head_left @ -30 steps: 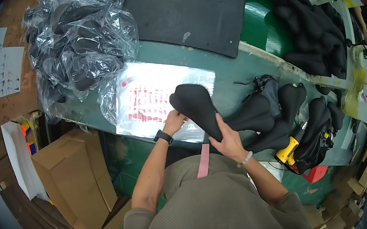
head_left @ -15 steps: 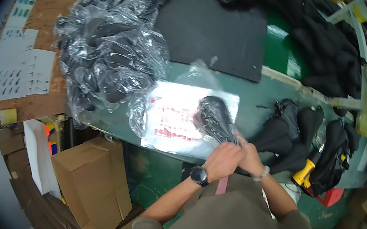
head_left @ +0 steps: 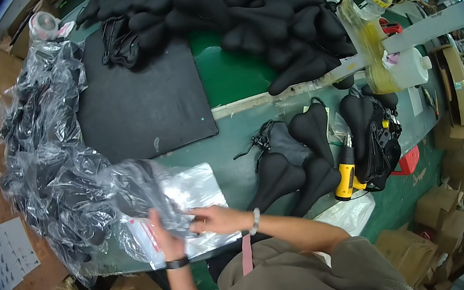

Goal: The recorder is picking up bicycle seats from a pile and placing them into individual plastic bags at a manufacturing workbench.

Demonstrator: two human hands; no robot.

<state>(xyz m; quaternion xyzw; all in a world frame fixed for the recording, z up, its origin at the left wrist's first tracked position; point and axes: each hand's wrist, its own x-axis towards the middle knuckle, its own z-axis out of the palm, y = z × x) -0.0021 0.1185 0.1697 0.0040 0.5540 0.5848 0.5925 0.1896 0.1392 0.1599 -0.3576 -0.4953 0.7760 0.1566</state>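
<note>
The near, narrow end of the wrapped seat (head_left: 134, 188) is flanked by both hands: the left hand (head_left: 168, 240) is laid along its left side with fingers pointing far, and the right hand (head_left: 221, 219) is brought to its right side, fingertips at the plastic. Neither hand is seen to be let go, but whether either is closed tightly on the plastic cannot be told, since the left hand and the seat are blurred.

A second earlier the seat is held bare; now it is covered in clear plastic, so the bagging itself appears to be done. It is also shifted to the left: half a second earlier it is seen over the right part of the flat bags (head_left: 206, 193), and now their left part is overlapped by it. The pile of bagged seats (head_left: 55, 193) is met by its far left side in this view, though actual contact cannot be confirmed.

Beyond the hands, a black mat (head_left: 143, 104) is laid on the green bench (head_left: 231, 139), and a heap of bare seats (head_left: 250, 18) is spread along the far side. More unwrapped seats (head_left: 278, 180) are placed to the right, beside a yellow tool (head_left: 345, 176).
</note>
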